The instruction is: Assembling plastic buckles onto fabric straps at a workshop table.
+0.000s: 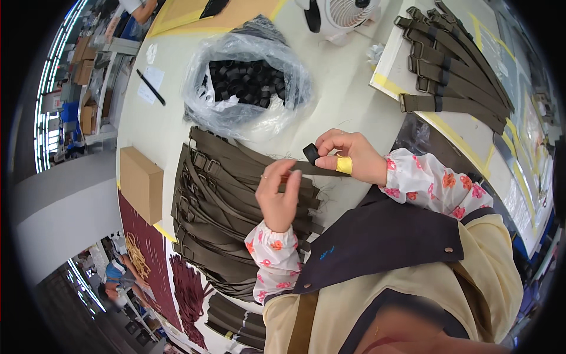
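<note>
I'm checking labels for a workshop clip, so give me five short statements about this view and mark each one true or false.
1. The right hand holds a small black ring. True.
2. A yellow wrap is on the left hand. False: it is on the right hand.
3. More black rings lie in the clear plastic bag. True.
4. The cardboard box stands right of the large strap pile. False: it stands left of it.
5. A white fan shows at the upper edge. True.

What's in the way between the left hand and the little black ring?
Nothing I can see: just a small open gap separates the left hand from the black ring, which the right hand pinches on its far side.
</note>
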Demonstrator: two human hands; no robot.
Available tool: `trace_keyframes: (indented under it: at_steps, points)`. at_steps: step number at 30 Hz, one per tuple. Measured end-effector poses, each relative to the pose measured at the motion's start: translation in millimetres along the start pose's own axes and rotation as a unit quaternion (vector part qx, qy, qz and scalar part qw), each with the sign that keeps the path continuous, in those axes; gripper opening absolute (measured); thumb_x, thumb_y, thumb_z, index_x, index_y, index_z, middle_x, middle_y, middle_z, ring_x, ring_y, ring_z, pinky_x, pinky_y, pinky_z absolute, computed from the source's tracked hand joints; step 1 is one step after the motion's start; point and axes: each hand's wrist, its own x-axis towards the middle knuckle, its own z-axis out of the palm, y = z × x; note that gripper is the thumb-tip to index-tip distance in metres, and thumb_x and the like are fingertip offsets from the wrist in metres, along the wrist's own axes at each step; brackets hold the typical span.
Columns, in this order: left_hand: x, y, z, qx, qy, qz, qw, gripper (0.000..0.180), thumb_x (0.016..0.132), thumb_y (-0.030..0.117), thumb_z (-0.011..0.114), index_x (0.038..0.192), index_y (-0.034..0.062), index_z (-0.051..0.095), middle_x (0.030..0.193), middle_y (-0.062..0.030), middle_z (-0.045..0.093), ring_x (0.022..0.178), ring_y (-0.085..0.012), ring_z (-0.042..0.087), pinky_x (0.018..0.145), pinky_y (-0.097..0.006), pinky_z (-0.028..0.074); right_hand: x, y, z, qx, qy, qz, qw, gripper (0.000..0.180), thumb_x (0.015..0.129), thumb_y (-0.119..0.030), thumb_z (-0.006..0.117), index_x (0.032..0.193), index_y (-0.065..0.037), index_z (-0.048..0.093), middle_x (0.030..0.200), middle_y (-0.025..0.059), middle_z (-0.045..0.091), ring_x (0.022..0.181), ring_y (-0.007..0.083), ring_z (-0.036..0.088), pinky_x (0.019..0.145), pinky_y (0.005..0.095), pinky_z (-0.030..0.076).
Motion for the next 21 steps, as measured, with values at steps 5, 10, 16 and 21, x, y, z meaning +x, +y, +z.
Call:
trace_keyframes:
  at_steps: [5,10,16,21]
  points:
    - [-18,2,23,-0.173,0.042,-0.034,0.983,0.014,0.075,-0.001,0.062,0.088,-0.0021,0.057,0.088,-0.0083,0.054,0.072,-0.0137,0.054,0.063,-0.023,0.046,-5,-19,14,0.106,-0.050,0.128,0.985,0.015,0.081,-0.012,0.062,0.079,0.002,0.058,0.076,0.0047,0.058,0.067,0.0094,0.055,0.063,0.0229,0.046]
    - [-28,12,-8,-0.180,-0.160,-0.053,0.969,0.011,0.076,0.001,0.062,0.084,-0.0020,0.056,0.080,-0.0066,0.054,0.069,-0.0113,0.053,0.061,-0.023,0.046,-11,-27,7,0.000,-0.106,0.117,0.987,0.018,0.079,-0.011,0.064,0.089,0.001,0.054,0.075,0.0050,0.059,0.069,0.0102,0.059,0.063,0.0231,0.047]
    - [-46,9,-3,-0.227,-0.143,-0.144,0.953,0.011,0.072,0.000,0.063,0.079,-0.0012,0.055,0.072,-0.0043,0.057,0.062,-0.0092,0.056,0.058,-0.021,0.047,-11,-17,6,-0.071,-0.249,0.161,0.953,0.017,0.077,-0.008,0.066,0.084,-0.001,0.053,0.075,0.0028,0.060,0.068,0.0067,0.057,0.062,0.0213,0.047]
    - [-57,3,1,-0.199,-0.187,-0.182,0.945,0.014,0.075,-0.002,0.061,0.087,-0.0004,0.053,0.087,-0.0052,0.058,0.076,-0.0074,0.058,0.067,-0.022,0.048,-17,-2,7,-0.190,-0.281,0.060,0.939,0.017,0.074,-0.007,0.067,0.073,-0.001,0.051,0.063,0.0044,0.058,0.058,0.0086,0.054,0.054,0.0240,0.044]
